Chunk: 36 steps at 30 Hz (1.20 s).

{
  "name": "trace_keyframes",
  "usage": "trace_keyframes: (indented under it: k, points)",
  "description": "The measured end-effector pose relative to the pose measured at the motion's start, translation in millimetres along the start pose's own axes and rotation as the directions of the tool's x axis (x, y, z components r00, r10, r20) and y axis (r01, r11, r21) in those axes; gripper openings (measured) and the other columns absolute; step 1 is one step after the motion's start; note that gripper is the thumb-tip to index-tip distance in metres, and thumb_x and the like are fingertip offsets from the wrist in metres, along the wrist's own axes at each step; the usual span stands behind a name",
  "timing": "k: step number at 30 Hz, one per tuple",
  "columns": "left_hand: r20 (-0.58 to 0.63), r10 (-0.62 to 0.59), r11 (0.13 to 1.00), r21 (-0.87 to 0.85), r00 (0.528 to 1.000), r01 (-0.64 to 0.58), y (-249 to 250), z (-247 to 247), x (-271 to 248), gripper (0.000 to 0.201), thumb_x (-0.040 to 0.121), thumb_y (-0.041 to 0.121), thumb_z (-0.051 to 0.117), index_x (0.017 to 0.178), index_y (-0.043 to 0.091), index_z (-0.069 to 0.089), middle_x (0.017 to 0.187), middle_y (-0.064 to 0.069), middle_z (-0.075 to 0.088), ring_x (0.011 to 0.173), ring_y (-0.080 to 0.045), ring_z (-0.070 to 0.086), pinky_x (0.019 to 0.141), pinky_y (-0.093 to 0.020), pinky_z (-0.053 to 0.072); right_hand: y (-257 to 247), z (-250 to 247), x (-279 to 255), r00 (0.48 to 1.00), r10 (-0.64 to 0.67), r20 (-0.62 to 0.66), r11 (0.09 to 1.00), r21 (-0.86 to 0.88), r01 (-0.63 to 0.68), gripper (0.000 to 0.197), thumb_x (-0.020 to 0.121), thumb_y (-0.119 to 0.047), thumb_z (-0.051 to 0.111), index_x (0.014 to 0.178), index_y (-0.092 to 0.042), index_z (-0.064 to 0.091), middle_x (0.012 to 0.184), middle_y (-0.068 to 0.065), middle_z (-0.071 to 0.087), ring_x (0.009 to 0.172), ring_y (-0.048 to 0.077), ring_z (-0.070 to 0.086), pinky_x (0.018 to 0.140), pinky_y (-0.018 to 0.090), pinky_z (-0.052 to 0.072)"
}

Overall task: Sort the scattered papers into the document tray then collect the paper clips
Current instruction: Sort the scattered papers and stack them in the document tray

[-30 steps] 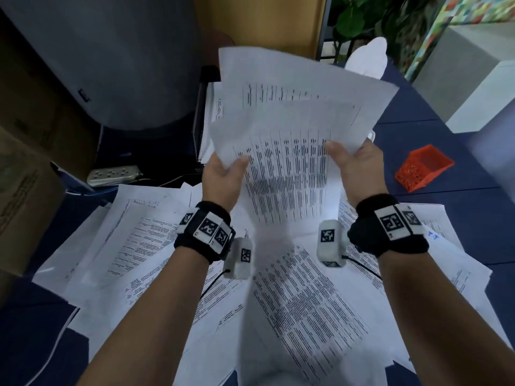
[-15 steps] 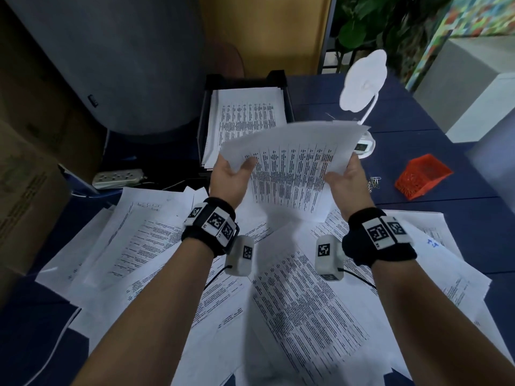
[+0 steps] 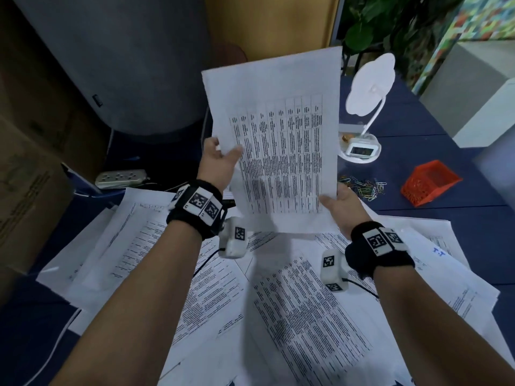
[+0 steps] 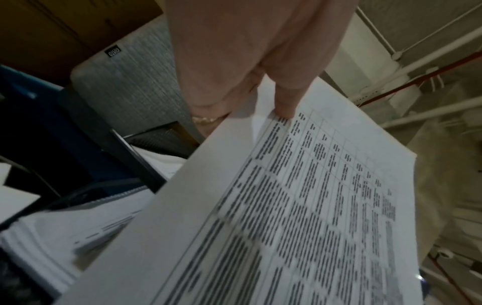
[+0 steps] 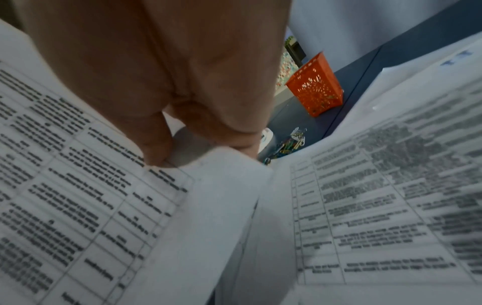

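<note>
loose sheets near you: the scattered white printed papers are spread all over the dark blue table right under your forearms, so lots left to sort.

what changed: half a sec ago you had the white printed table sheet lying low and flat in front of the tray; now it's tipped up tall and turned lengthwise. Looks to me like you're lining it up to drop in.

left hand: your left hand pinches the sheet's left edge, thumb on the printed face.

right hand: your right hand pinches the bottom right corner, thumb on top.

tray: the black document tray is just past your left hand with a stack already in it; the head view has it hidden behind the raised sheet.

clips: the coloured paper clips sit in a pile just beyond your right hand, untouched, with the orange mesh basket further right.
</note>
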<state>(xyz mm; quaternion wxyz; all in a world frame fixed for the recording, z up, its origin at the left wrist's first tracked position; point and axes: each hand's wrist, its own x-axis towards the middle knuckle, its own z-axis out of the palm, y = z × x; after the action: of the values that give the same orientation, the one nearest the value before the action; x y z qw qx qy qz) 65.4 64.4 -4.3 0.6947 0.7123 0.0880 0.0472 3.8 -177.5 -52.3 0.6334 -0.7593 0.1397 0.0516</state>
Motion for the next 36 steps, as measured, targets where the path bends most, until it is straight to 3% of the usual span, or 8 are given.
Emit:
trace_keyframes:
  k: [7, 10, 15, 20, 24, 27, 30, 36]
  points:
    - [-0.020, -0.165, 0.916, 0.368, 0.986, 0.160, -30, -7, -14, 0.067, 0.091, 0.019, 0.060, 0.143, 0.017, 0.018, 0.095, -0.005, 0.054, 0.078, -0.015, 0.053, 0.066, -0.023, 0.045, -30, 27, 34, 0.993, -0.044, -0.111, 0.998, 0.048, 0.049, 0.014, 0.093, -0.008, 0.057, 0.106, -0.011, 0.058, 0.107, 0.007, 0.066, 0.094, 0.023, 0.063, 0.074, 0.030, 0.051]
    - [-0.001, -0.175, 0.919, 0.359, 0.985, 0.164, -28, -12, -10, 0.081, 0.088, 0.006, 0.059, 0.147, 0.023, 0.007, 0.110, -0.007, 0.054, 0.092, -0.023, 0.058, 0.079, -0.038, 0.055, -45, 35, 56, 0.989, -0.047, -0.141, 0.999, -0.020, 0.045, 0.006, 0.090, -0.014, 0.061, 0.092, -0.017, 0.057, 0.103, 0.008, 0.068, 0.090, 0.026, 0.064, 0.075, 0.036, 0.054]
    - [-0.001, -0.051, 0.862, 0.505, 0.999, 0.044, -17, -15, 11, 0.053, 0.089, -0.003, 0.047, 0.132, 0.025, 0.033, 0.106, -0.006, 0.050, 0.075, -0.026, 0.066, 0.067, -0.038, 0.059, -78, 46, 74, 0.990, -0.116, -0.086, 0.984, -0.148, 0.103, 0.025, 0.088, -0.007, 0.053, 0.113, -0.007, 0.058, 0.111, 0.009, 0.066, 0.097, 0.023, 0.063, 0.081, 0.032, 0.052]
    - [-0.068, -0.038, 0.845, 0.530, 0.997, 0.068, -17, -9, 38, 0.031, 0.095, 0.001, 0.040, 0.118, 0.017, 0.052, 0.102, -0.004, 0.053, 0.061, -0.014, 0.062, 0.052, -0.019, 0.050, -82, 58, 81, 0.990, 0.055, 0.128, 0.979, -0.201, -0.029, 0.033, 0.091, 0.002, 0.040, 0.116, -0.021, 0.042, 0.112, 0.006, 0.057, 0.074, 0.030, 0.069, 0.057, 0.038, 0.060]
    - [-0.099, -0.031, 0.814, 0.576, 0.995, 0.083, -20, -6, 50, 0.031, 0.095, 0.003, 0.045, 0.123, 0.014, 0.053, 0.114, -0.006, 0.055, 0.093, -0.020, 0.060, 0.072, -0.021, 0.047, -71, 63, 95, 0.982, -0.139, -0.130, 0.960, -0.262, 0.102, 0.034, 0.088, 0.001, 0.052, 0.118, -0.014, 0.049, 0.110, 0.012, 0.059, 0.058, 0.022, 0.064, 0.042, 0.026, 0.053]
    - [-0.075, -0.048, 0.751, 0.655, 0.996, 0.086, -22, -7, 55, 0.040, 0.091, 0.013, 0.059, 0.130, 0.012, 0.051, 0.128, -0.011, 0.054, 0.112, -0.025, 0.056, 0.089, -0.025, 0.045, -65, 67, 102, 0.978, -0.185, -0.100, 0.929, -0.341, 0.141, 0.042, 0.086, -0.003, 0.057, 0.126, -0.013, 0.051, 0.106, 0.010, 0.057, 0.083, 0.030, 0.066, 0.073, 0.041, 0.059]
    - [0.007, -0.057, 0.653, 0.757, 0.998, 0.032, -24, -9, 57, 0.060, 0.080, 0.025, 0.075, 0.132, 0.008, 0.049, 0.131, -0.012, 0.052, 0.119, -0.027, 0.051, 0.096, -0.033, 0.044, -61, 65, 105, 0.967, -0.254, -0.033, 0.826, -0.527, 0.199, 0.038, 0.091, -0.006, 0.055, 0.129, -0.010, 0.053, 0.120, 0.014, 0.057, 0.101, 0.029, 0.060, 0.089, 0.037, 0.051]
    - [0.021, 0.028, 0.421, 0.906, 0.999, -0.031, -31, -12, 53, 0.049, 0.083, 0.048, 0.065, 0.109, 0.007, 0.065, 0.121, -0.012, 0.044, 0.109, -0.029, 0.050, 0.087, -0.038, 0.046, -57, 66, 97, 0.956, -0.293, 0.004, 0.471, -0.870, 0.148, 0.026, 0.095, -0.022, 0.050, 0.107, -0.005, 0.065, 0.114, 0.014, 0.052, 0.099, 0.033, 0.057, 0.072, 0.029, 0.037]
